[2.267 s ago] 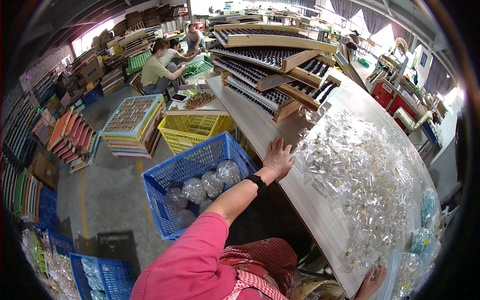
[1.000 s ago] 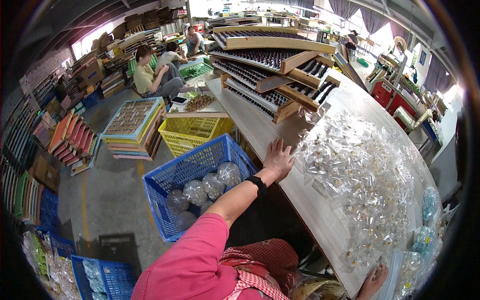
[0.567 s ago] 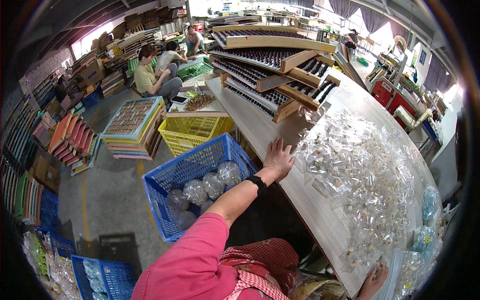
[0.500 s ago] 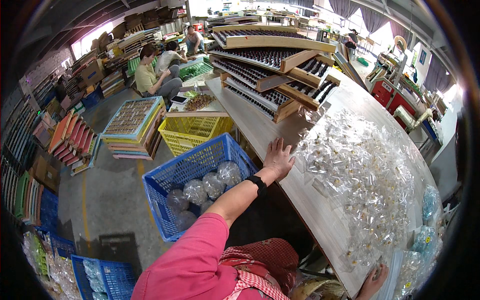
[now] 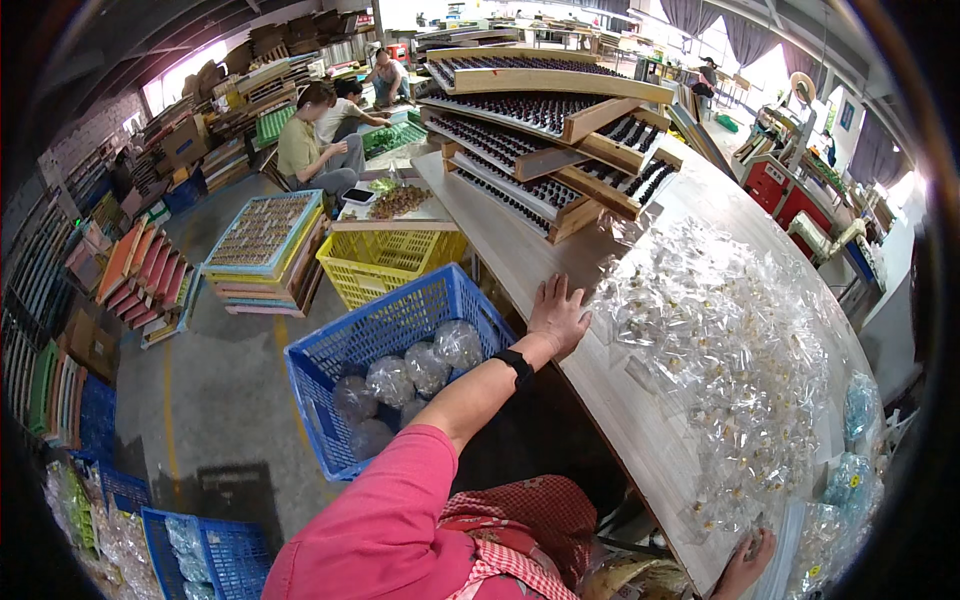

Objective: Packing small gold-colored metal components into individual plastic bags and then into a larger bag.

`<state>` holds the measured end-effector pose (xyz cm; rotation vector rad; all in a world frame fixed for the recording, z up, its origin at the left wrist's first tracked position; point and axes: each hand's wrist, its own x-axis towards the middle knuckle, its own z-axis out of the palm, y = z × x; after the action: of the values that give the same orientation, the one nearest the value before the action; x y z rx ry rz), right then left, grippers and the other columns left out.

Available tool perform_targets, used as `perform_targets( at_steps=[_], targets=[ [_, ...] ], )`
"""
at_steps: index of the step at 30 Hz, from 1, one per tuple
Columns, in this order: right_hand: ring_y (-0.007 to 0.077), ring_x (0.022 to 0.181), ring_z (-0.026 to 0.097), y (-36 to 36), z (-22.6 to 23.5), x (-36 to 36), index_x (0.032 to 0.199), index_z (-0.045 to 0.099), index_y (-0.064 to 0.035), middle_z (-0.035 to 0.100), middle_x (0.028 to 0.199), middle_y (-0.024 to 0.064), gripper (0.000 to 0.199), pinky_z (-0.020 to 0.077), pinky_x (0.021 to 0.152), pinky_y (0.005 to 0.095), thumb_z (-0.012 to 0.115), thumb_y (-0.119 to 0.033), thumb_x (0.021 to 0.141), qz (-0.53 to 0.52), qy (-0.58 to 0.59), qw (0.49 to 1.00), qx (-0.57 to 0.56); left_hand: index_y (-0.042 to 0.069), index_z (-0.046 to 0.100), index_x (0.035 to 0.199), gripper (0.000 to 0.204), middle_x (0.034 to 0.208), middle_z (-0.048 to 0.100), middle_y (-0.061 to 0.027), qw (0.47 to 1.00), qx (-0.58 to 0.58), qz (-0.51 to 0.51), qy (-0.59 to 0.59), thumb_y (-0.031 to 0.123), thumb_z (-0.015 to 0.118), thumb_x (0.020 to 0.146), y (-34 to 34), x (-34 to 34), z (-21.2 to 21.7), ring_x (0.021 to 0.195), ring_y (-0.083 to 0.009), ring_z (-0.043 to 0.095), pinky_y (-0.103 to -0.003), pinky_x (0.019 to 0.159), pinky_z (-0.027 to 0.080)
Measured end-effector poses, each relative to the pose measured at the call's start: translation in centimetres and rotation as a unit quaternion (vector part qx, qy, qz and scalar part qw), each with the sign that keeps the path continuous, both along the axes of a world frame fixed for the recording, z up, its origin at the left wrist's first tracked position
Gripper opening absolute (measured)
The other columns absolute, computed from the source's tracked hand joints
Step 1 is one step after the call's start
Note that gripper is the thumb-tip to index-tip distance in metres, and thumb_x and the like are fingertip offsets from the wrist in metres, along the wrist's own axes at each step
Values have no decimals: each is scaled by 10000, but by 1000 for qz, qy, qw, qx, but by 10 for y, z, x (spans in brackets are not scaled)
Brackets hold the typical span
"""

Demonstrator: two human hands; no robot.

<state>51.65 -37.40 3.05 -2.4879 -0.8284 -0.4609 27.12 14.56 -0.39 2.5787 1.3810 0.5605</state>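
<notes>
My left hand [image 5: 558, 318] lies palm down on the near left edge of a pale table [image 5: 650, 430], fingers spread and holding nothing. To its right a broad heap of small clear plastic packets [image 5: 740, 350] covers much of the tabletop; each seems to have a tiny yellowish piece inside. At the lower right my right hand [image 5: 748, 565] rests on the table beside the heap, its fingers apart and partly cut off by the frame's bottom edge. Right of it lies a clear plastic bag [image 5: 790, 550], close to the fingers. Nothing shows in that hand.
Stacked wooden trays [image 5: 550, 140] of dark pieces stand at the table's far end. Left of my arm, a blue crate [image 5: 335, 350] holds several round clear bags. A yellow crate [image 5: 390, 262] stands behind it. Bluish bags [image 5: 850, 480] line the right edge. People [image 5: 318, 145] sit farther back.
Both my hands stay where they were. In the background, the seated people have shifted slightly, one reaching an arm toward the green trays.
</notes>
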Motion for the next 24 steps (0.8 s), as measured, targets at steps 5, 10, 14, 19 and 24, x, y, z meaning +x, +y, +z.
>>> perform_targets(
  at_steps=[5,10,14,19,24],
  targets=[
    [296,950,655,-2,-3,4,1215,629,-31,568,1221,198,370,529,728,377,641,-278,939,-2,-7,1000,-1,90,462,1360,542,1508,300,-233,1000,-6,-3,3,440,472,946,1,1,2,1428,-358,235,-470,1179,166],
    [291,933,654,-7,-10,10,1211,633,-34,576,1210,189,372,528,723,371,649,-281,933,-11,-23,1000,-16,90,470,1352,536,1498,311,-235,1000,1,0,-7,435,478,942,-1,0,3,1423,-365,240,-477,1177,167],
    [285,917,651,-6,-9,9,1205,639,-38,579,1204,180,365,527,719,366,655,-274,928,-8,-22,1000,-11,89,470,1352,536,1490,320,-238,1000,1,-1,-4,433,481,941,0,0,0,1415,-369,252,-480,1176,167],
    [285,921,651,-6,-10,7,1195,642,-35,580,1193,185,348,528,718,363,653,-260,930,-1,-23,1000,4,88,476,1349,535,1486,325,-240,1000,7,-3,-2,430,490,938,0,-1,1,1407,-372,264,-480,1173,174],
    [284,932,648,-9,-15,13,1188,640,-19,578,1194,188,345,529,720,365,653,-248,930,18,-21,999,17,86,483,1343,531,1482,330,-243,1000,11,-2,-8,425,497,935,-1,-1,2,1406,-373,265,-479,1171,180]
  ],
)
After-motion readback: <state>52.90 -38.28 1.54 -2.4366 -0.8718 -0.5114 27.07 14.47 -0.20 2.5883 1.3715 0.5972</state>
